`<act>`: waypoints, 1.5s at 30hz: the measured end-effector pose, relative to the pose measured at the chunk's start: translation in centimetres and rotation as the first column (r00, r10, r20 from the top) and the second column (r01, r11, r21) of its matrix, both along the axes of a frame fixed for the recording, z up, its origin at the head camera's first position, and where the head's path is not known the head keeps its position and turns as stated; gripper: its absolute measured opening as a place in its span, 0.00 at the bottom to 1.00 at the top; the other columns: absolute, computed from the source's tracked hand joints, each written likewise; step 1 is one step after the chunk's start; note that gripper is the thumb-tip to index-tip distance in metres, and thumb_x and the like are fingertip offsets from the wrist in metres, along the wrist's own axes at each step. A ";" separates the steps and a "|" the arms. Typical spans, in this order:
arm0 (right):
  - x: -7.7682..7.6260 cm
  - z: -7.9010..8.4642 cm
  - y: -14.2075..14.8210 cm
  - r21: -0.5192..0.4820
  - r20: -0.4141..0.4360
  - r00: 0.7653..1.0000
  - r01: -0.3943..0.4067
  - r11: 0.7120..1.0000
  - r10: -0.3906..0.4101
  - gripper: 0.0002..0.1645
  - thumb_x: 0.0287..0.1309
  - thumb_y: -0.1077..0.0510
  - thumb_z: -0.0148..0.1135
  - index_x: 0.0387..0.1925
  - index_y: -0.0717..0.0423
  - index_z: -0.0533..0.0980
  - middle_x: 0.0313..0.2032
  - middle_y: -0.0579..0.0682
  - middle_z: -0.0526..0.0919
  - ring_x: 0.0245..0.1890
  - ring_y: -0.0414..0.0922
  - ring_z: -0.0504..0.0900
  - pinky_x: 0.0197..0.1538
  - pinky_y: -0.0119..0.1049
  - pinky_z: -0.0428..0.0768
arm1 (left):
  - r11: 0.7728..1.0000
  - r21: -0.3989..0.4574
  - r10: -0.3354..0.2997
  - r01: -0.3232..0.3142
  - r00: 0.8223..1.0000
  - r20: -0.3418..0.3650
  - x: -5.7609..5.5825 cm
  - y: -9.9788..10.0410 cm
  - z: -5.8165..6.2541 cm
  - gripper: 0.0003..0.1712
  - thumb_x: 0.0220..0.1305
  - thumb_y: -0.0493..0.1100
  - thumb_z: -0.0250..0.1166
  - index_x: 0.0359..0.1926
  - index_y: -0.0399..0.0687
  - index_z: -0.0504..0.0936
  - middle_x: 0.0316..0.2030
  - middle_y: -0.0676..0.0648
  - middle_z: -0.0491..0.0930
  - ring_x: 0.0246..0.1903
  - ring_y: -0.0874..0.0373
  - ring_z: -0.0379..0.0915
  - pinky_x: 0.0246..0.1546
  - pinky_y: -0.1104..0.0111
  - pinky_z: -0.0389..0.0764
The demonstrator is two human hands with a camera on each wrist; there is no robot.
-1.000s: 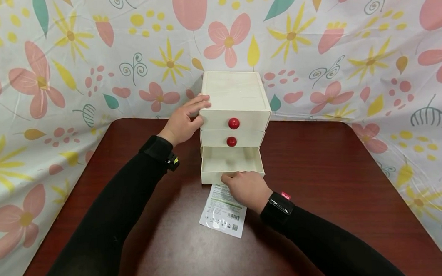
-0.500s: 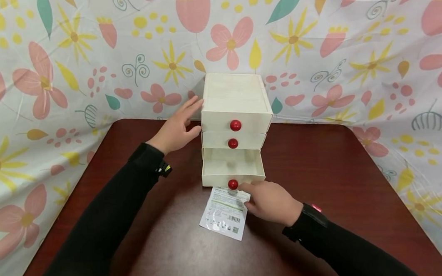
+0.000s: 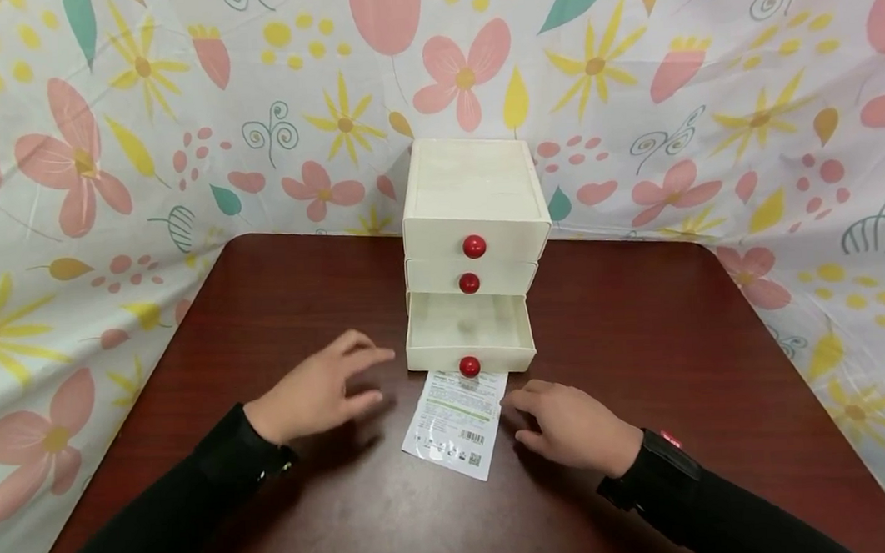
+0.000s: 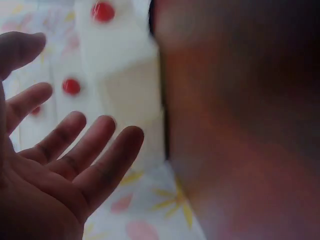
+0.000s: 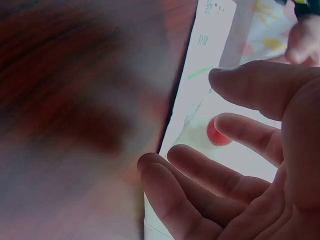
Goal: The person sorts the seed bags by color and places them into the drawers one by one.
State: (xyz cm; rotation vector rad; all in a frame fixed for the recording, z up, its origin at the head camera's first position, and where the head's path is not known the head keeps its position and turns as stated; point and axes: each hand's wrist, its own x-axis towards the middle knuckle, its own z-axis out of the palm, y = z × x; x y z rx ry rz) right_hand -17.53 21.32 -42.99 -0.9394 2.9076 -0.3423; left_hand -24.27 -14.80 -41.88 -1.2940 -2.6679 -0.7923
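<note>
A white three-drawer cabinet (image 3: 475, 179) with red knobs stands at the back of the table. Its bottom drawer (image 3: 424, 358) is pulled out, and the inside that shows is bare. In front of it lies a flat white sachet (image 3: 450, 426) with printed text, a green stripe and a barcode, its far end close under the drawer front. My left hand (image 3: 317, 392) hovers left of the sachet, fingers spread and holding nothing. On the other side, my right hand (image 3: 570, 424) has its loosely bent fingertips right by the sachet's right edge. In the right wrist view its fingers hold nothing.
The dark reddish-brown table (image 3: 686, 339) has rounded back corners. A flower-printed cloth (image 3: 254, 111) hangs close behind the cabinet and along both sides. The upper two drawers (image 3: 433, 242) are pushed in.
My right hand has let go of the bottom drawer's knob and moved right and nearer. My left hand has left the cabinet's side and come down toward the sachet.
</note>
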 end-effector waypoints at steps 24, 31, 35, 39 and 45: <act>0.1 -2.4 -1.4 -0.004 -0.141 0.981 -0.133 0.991 0.132 0.16 0.52 0.60 0.69 0.45 0.49 0.85 0.37 0.42 0.79 0.36 0.41 0.77 0.41 0.39 0.78 | 0.940 -0.275 -0.219 0.202 0.975 -0.031 4.3 5.2 -4.3 0.05 0.61 0.46 0.70 0.37 0.54 0.89 0.40 0.54 0.75 0.41 0.61 0.72 0.43 0.70 0.75; 0.9 -2.4 -1.7 -0.007 -0.152 0.978 -0.143 0.990 0.140 0.10 0.51 0.60 0.68 0.38 0.49 0.85 0.30 0.41 0.76 0.30 0.41 0.75 0.36 0.39 0.76 | 0.943 -0.267 -0.207 0.198 0.978 -0.002 4.6 5.0 -4.4 0.04 0.62 0.46 0.69 0.36 0.54 0.89 0.40 0.54 0.75 0.42 0.62 0.71 0.42 0.72 0.75; 1.4 -2.0 -1.7 -0.013 -0.140 0.978 -0.156 0.988 0.152 0.09 0.51 0.61 0.67 0.36 0.48 0.84 0.29 0.40 0.75 0.29 0.40 0.74 0.35 0.37 0.76 | 0.943 -0.266 -0.210 0.202 0.978 0.000 4.8 4.8 -4.1 0.04 0.63 0.45 0.69 0.36 0.53 0.89 0.40 0.53 0.75 0.41 0.62 0.71 0.40 0.73 0.75; 2.2 -1.7 -1.7 -0.004 -0.104 0.982 -0.162 0.987 0.160 0.07 0.52 0.59 0.67 0.36 0.46 0.83 0.29 0.39 0.75 0.29 0.39 0.74 0.36 0.37 0.76 | 0.942 -0.265 -0.215 0.206 0.977 -0.004 5.0 4.6 -3.9 0.04 0.62 0.44 0.68 0.35 0.53 0.89 0.40 0.53 0.76 0.40 0.61 0.71 0.39 0.73 0.75; 3.3 -1.4 -2.0 0.003 -0.052 0.982 -0.181 0.984 0.181 0.06 0.54 0.57 0.69 0.36 0.47 0.83 0.31 0.39 0.76 0.30 0.38 0.75 0.37 0.37 0.77 | 0.935 -0.281 -0.226 0.215 0.974 -0.007 5.6 4.3 -3.8 0.03 0.61 0.43 0.68 0.32 0.53 0.87 0.39 0.55 0.75 0.37 0.63 0.70 0.35 0.73 0.74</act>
